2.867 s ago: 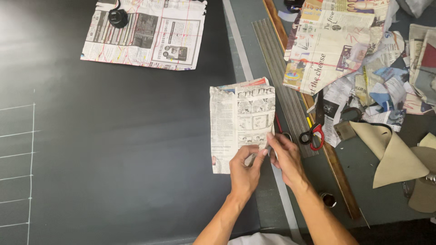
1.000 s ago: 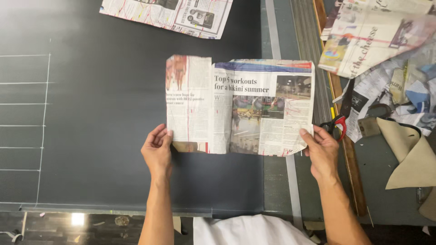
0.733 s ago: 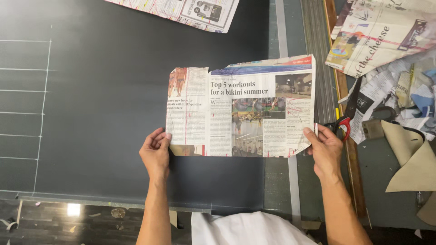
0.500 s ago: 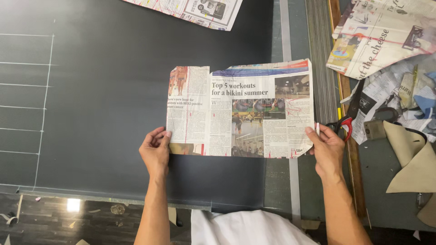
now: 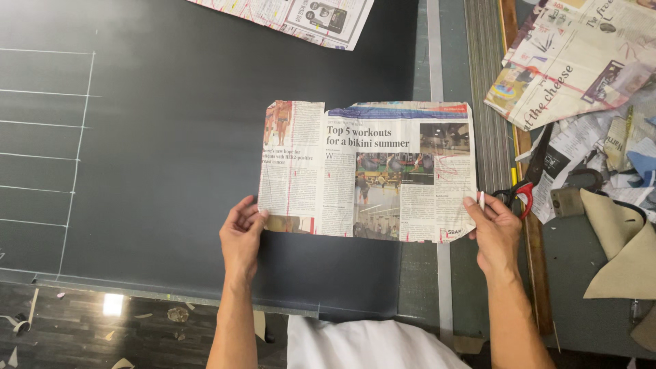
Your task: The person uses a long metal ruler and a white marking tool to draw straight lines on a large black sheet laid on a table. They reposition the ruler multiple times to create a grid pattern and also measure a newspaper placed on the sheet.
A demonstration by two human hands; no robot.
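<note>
Dark grey cloth-covered counter (image 5: 171, 171), chalk lines near left edge. One cut rectangular newspaper sheet (image 5: 369, 171) spread flat near front edge, print up. Left hand (image 5: 240, 236) pinches its lower left corner, right hand (image 5: 493, 229) lower right corner, keeping it taut, readable. One pair of red-handled scissors (image 5: 526, 184) toward right edge. Two other newspaper sheets: far edge (image 5: 301, 17), far right corner (image 5: 567, 61).

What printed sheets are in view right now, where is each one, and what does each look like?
Newspaper sheet: unfolded on the dark cloth, left hand and right hand holding its lower corners; white, colour photos.
Second newspaper: top edge, partly cut off; white, red marks.
Newspaper pile: upper right; crumpled, overlapping, multicoloured.
</note>
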